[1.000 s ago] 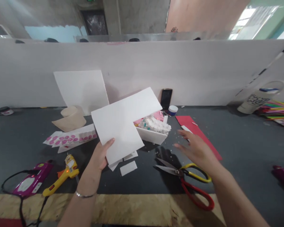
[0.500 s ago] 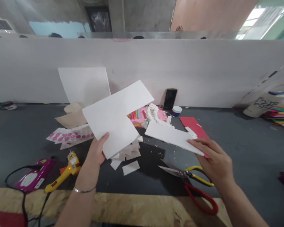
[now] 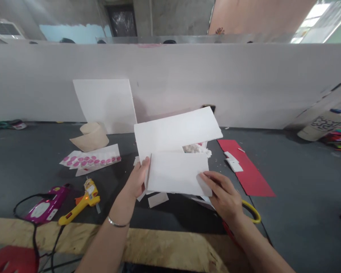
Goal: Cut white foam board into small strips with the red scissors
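One yellow glue gun lay left; above the table, the left hand gripped one L-shaped board and the right hand one overlapping rectangular board, partly hiding one fluffy piece and one pair of scissors; one red sheet lay right

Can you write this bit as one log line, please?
left hand: holds rear white board | right hand: holds front white board | glue gun: on table, unheld
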{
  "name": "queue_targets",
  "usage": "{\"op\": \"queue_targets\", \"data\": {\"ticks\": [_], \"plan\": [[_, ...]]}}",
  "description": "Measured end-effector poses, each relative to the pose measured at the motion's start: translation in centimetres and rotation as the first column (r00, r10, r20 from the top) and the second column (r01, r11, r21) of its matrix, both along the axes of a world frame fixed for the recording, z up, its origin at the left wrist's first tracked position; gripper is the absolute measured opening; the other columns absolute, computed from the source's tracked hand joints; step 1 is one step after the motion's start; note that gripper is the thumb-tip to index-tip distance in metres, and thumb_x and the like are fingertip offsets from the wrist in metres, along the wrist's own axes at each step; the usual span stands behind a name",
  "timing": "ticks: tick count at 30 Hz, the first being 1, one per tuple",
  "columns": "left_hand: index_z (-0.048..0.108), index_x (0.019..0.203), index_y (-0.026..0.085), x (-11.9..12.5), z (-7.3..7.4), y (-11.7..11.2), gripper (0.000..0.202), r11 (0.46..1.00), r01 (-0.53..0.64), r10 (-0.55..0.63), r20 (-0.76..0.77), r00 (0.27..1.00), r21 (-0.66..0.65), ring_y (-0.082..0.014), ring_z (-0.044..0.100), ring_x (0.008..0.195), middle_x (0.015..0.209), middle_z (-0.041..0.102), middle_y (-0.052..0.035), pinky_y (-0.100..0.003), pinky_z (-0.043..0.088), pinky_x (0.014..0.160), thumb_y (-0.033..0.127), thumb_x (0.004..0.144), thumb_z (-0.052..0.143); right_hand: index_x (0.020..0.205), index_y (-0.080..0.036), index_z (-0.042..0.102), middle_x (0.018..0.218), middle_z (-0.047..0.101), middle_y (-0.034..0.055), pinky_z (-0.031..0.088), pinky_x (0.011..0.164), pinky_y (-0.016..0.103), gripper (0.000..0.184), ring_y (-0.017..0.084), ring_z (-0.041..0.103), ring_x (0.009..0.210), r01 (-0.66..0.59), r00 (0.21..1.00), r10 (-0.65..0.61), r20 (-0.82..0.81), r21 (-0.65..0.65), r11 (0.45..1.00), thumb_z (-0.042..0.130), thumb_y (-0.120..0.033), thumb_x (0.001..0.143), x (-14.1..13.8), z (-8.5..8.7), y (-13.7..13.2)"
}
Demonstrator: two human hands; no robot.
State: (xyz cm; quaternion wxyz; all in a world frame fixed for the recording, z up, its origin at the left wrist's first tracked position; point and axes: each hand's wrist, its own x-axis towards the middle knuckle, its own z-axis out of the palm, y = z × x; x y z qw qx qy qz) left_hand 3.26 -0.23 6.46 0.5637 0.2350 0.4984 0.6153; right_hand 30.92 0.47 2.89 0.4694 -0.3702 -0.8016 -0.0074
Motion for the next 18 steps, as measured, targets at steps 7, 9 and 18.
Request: {"op": "queue_targets", "data": {"ticks": [7,9,18], "plan": [[0.071,0.110,0.010,0.3,-0.3,-0.3,0.042,0.995,-0.094,0.092,0.070,0.993,0.024,-0.0330,0.073,0.102,0.103,0.078,-0.0172,-0.040,0.058,0.090,0.040,0.080,0.076,0.130,-0.026,0.067,0.136,0.061,0.0122,0.054,0.100,0.044,0.054,0.027,0.061,0.124,-0.286,0.954,0.225,-0.199,-0.371,0.883,0.050,-0.009,0.081,-1.1,0.8,-0.9],[0.070,0.112,0.011,0.3,-0.3,-0.4,0.040,0.988,-0.151,0.150,0.073,0.986,0.007,-0.0317,0.073,0.102,0.105,0.077,-0.0165,-0.039,0.058,0.090,0.034,0.081,0.076,0.121,-0.025,0.070,0.138,0.060,0.0123,0.055,0.097,0.041,0.041,0.028,0.060,0.124,-0.360,0.914,0.190,-0.359,-0.501,0.787,0.052,-0.016,0.084,-1.2,1.2,-1.1],[0.070,0.114,0.014,0.1,-1.6,-0.3,0.051,0.986,-0.160,0.165,0.102,0.981,-0.052,-0.0289,0.073,0.102,0.105,0.078,-0.0130,-0.037,0.060,0.088,0.056,0.086,0.064,0.088,-0.017,0.065,0.066,0.063,-0.0030,0.046,0.052,0.024,0.042,0.012,0.055,0.056,-0.486,0.760,-0.283,-0.585,-0.801,0.351,0.084,-0.049,0.068,-2.0,1.1,0.2]]}}
